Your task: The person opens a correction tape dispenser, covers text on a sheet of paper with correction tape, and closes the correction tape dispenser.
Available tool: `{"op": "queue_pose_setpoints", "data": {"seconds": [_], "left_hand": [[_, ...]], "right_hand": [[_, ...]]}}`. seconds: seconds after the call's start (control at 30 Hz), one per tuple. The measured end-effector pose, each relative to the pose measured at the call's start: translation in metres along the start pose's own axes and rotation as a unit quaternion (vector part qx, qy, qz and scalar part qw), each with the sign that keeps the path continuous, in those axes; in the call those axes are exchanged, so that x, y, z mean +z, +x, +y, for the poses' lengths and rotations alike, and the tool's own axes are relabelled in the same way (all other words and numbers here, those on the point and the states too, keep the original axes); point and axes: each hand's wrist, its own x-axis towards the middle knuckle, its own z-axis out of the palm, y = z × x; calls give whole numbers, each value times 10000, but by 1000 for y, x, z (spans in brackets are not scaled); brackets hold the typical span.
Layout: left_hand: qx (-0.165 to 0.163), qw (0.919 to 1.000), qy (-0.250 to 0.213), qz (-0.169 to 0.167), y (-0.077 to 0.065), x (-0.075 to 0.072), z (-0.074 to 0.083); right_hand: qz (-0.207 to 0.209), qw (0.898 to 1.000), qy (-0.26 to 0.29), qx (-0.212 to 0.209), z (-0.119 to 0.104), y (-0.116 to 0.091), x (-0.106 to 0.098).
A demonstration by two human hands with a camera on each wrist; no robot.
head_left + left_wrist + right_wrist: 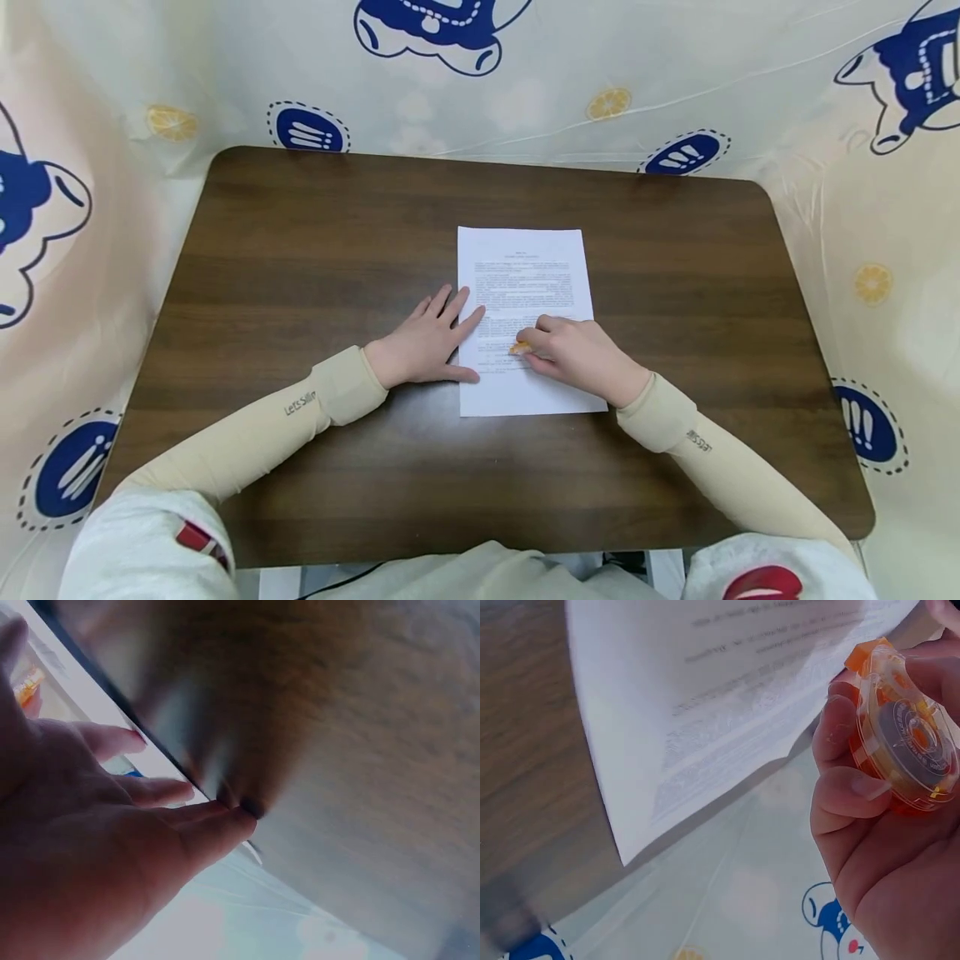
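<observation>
A printed sheet of paper (pixel 517 243) lies on the brown table, covered in lines of small text. My right hand (pixel 576 354) holds an orange, see-through correction tape (pixel 911 739) over the lower part of the text. Its wheel and clear casing show in the right wrist view, with fingers curled round the body. In the head view, only a bit of the correction tape (pixel 518 348) peeks out past the fingers; its tip is hard to make out. My left hand (pixel 423 346), fingers spread, rests across the paper's left edge.
The dark wooden table (pixel 315 225) has rounded corners and extends on all sides of the paper. A pale curtain (pixel 525 100) with blue cartoon figures and orange slices surrounds it at the back and sides. A black cable (pixel 341 583) hangs by the front edge.
</observation>
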Motion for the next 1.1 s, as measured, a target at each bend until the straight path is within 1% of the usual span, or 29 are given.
{"op": "queue_pose_setpoints", "data": {"seconds": [0.13, 0.2, 0.37, 0.47, 0.53, 0.63, 0.73, 0.83, 0.93, 1.0, 1.1], "left_hand": [[3, 9999, -22, 108, 1, -5, -2], [-2, 9997, 72, 219, 2, -7, -2], [-121, 9972, 551, 486, 5, -10, -1], [-200, 9951, 826, 511, 5, -10, 0], [-251, 9945, 895, 490, 4, -9, 0], [-339, 9948, 868, 421, 4, -8, -1], [-438, 9963, 686, 268, 5, -9, -4], [-476, 9977, 472, 106, 8, -11, -8], [-517, 9983, 274, 60, 12, -15, -12], [-562, 9982, 202, 19, 14, -17, -14], [-585, 9982, 154, -50, 15, -21, -15]], "right_hand": [[9, 10000, -15, -28, 0, 6, -2], [38, 10000, -41, -29, 0, 8, -3], [90, 9999, -93, 39, 1, 11, -7], [44, 9999, -53, 89, 0, 11, -8], [41, 9999, -56, 110, 1, 12, -8], [109, 9997, -154, 150, 4, 16, -8], [131, 9995, -218, 204, 10, 21, -8], [13, 9995, -170, 279, 16, 29, -8], [-162, 9993, -30, 346, 21, 38, -8], [-262, 9990, 51, 359, 23, 44, -8], [-349, 9989, -2, 308, 25, 53, -6]]}}
